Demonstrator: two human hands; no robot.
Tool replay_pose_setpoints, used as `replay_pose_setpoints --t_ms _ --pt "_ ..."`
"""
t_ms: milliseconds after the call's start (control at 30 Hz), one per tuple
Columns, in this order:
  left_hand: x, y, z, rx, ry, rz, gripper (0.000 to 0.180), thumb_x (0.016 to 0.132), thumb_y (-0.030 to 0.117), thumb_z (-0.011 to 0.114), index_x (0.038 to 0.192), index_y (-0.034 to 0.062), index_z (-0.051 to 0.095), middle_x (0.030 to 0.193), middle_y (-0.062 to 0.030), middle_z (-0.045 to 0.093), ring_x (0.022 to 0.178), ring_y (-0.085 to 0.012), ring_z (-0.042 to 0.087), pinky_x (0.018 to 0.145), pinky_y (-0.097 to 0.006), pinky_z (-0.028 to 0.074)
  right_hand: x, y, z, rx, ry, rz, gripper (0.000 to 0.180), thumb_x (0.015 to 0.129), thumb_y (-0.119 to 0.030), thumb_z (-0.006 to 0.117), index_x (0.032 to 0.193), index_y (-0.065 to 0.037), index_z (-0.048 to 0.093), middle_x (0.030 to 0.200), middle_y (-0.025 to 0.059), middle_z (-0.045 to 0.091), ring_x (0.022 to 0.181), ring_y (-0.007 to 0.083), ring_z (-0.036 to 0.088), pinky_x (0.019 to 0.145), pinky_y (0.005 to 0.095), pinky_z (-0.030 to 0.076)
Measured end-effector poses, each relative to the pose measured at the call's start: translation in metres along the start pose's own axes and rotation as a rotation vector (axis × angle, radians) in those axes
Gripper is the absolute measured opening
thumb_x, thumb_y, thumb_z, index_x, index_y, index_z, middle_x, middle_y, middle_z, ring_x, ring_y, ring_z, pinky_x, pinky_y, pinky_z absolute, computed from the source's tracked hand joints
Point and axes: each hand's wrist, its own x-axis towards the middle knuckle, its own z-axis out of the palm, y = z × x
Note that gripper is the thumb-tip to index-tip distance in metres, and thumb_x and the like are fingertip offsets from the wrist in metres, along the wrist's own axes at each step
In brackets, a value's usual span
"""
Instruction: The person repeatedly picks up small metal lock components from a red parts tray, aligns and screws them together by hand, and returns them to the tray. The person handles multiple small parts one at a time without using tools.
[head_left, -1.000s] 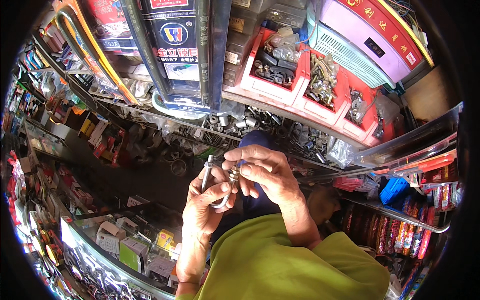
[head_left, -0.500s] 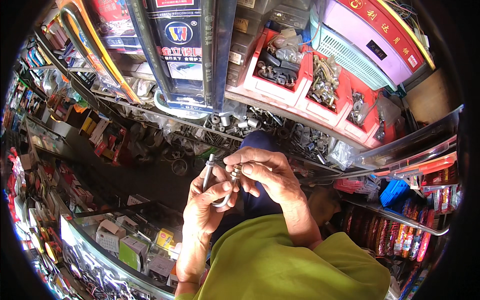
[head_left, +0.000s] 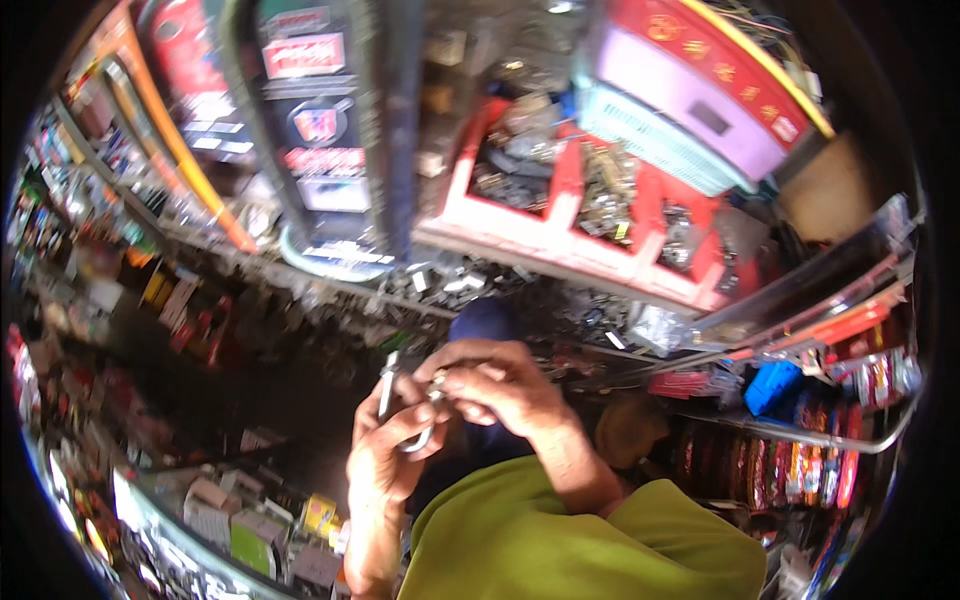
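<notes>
Left hand (head_left: 385,455) clamped on slim metal tool (head_left: 388,385); right hand (head_left: 500,385) pinches small metal piece (head_left: 437,380) just beside tool. Keep your grip steady, turn slowly, elbows tucked.

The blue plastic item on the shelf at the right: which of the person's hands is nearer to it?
Right. The right hand lies closer to the blue plastic item, though well apart from it. The left hand sits farther off, on the other side of the small metal piece both hands hold.
</notes>
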Motion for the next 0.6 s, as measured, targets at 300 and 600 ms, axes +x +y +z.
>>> replay_pose_setpoints --t_ms 300,600 --pt "0.003 -0.009 -0.003 -0.035 0.024 0.053 0.020 0.076 -0.001 0.068 0.089 -0.0003 0.053 0.072 -0.0124 0.058 0.052 -0.0143 0.055 0.040 -0.020 0.041 0.005 0.003 -0.001 -0.020 -0.015 -0.074 0.016 0.092 -0.020 0.064 0.095 -0.004 0.063 0.075 0.0005 0.062 0.062 0.0040 0.056 0.049 0.0186 0.040" --pt "0.001 -0.011 -0.004 -0.052 0.031 0.049 0.018 0.074 -0.003 0.067 0.085 0.0002 0.054 0.072 -0.0145 0.059 0.050 -0.0147 0.054 0.040 -0.020 0.043 0.010 0.020 -0.003 -0.179 -0.010 -0.289 0.018 0.092 -0.017 0.063 0.103 -0.003 0.062 0.070 -0.0015 0.059 0.054 0.0012 0.045 0.044 0.0178 0.032"
